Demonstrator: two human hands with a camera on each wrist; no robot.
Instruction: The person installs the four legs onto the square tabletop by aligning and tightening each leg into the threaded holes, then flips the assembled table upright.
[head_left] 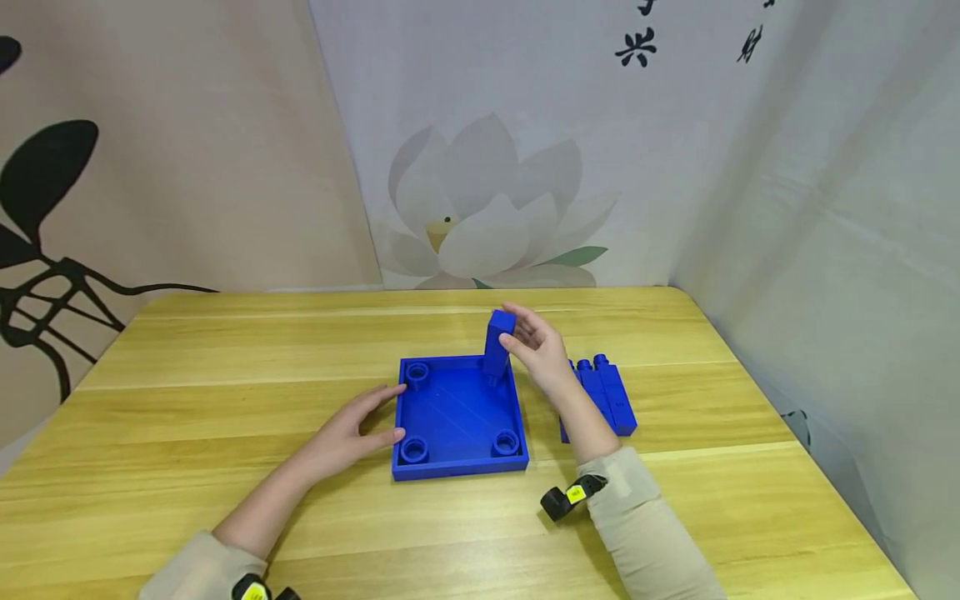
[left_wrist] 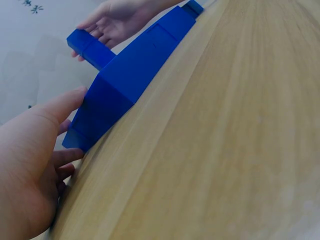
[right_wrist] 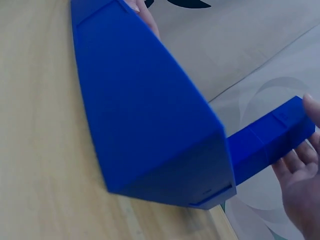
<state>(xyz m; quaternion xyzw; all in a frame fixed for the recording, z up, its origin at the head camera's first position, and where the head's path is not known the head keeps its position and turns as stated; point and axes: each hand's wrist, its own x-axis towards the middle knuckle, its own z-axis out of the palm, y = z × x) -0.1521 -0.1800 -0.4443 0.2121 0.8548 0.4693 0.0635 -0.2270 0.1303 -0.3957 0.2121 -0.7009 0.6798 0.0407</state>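
A square blue tray (head_left: 457, 408) lies on the table with round sockets in three visible corners. At its back right corner stands a blue post (head_left: 496, 346), nearly upright, its lower end at that corner. My right hand (head_left: 542, 354) holds the post between thumb and fingers near its top; the right wrist view shows the post (right_wrist: 270, 140) rising past the tray's wall (right_wrist: 150, 100). My left hand (head_left: 348, 433) touches the tray's left side with thumb and extended fingers. In the left wrist view the left hand (left_wrist: 35, 160) rests against the tray's edge (left_wrist: 100, 107).
Several blue posts (head_left: 609, 396) lie side by side right of the tray, partly behind my right forearm. The wooden table (head_left: 247, 358) extends around them. A curtain (head_left: 525, 167) with a printed flower hangs behind its back edge.
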